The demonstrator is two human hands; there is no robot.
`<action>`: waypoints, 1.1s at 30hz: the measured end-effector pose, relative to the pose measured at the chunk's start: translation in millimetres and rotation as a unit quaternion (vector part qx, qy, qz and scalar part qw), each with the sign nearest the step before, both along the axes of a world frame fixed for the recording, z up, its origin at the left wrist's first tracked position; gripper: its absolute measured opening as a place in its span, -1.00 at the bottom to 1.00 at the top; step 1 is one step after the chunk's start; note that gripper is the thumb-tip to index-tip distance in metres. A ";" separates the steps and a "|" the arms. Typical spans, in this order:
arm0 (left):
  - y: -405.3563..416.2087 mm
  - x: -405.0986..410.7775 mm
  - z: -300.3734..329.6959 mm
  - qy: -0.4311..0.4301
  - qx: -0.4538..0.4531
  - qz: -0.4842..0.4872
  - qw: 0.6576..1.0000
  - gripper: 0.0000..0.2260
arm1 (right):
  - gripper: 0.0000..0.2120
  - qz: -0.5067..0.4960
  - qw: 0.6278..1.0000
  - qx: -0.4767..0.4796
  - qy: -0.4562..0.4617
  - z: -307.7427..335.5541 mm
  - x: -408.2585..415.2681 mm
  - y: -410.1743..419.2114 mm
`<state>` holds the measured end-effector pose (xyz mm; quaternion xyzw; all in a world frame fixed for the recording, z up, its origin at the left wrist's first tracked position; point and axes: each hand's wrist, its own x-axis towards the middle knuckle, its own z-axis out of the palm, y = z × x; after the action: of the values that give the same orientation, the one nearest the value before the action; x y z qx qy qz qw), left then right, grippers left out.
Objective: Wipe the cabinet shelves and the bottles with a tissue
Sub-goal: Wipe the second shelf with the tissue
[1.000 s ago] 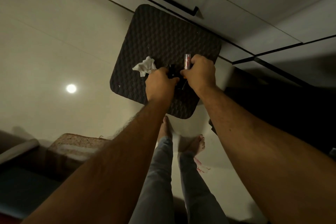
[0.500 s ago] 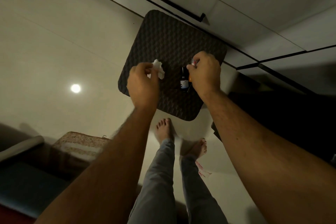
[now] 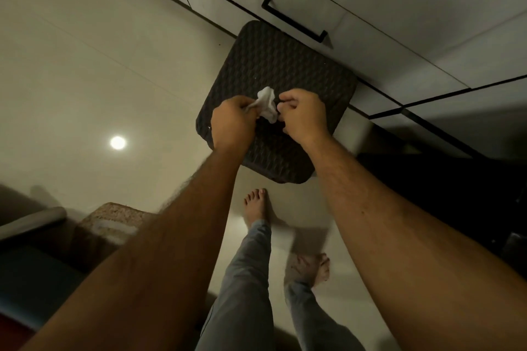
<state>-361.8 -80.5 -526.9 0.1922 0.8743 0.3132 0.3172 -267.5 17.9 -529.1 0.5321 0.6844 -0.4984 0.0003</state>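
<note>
Over a dark textured stool top (image 3: 288, 65), my left hand (image 3: 233, 122) grips a crumpled white tissue (image 3: 267, 105) and holds it against my right hand (image 3: 305, 117). The fingers and thumb of my right hand are curled round a small tube, which the tissue and the fingers hide. The small dark bottle that stood on the stool is out of sight behind my hands. Both hands sit close together at the stool's near left part.
White cabinet drawers (image 3: 385, 25) with a black handle (image 3: 295, 21) run behind the stool. An open dark cabinet space (image 3: 456, 174) lies to the right. A woven box (image 3: 111, 222) stands on the glossy floor at lower left. My bare feet (image 3: 255, 205) are below the stool.
My left hand picked the tissue off the stool and brought it right, up against my right hand. The small dark bottle, set on the stool, is now hidden.
</note>
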 end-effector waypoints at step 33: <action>5.3 413.7 518.4 -0.013 0.406 -0.308 0.860 -0.96 | -0.75 -0.176 0.897 0.124 0.386 536.1 475.4 -65.6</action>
<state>51.9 -75.2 -8.5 0.5592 0.5620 0.5292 0.3024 207.9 -47.6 7.0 0.4058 0.5820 -0.5677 -0.4175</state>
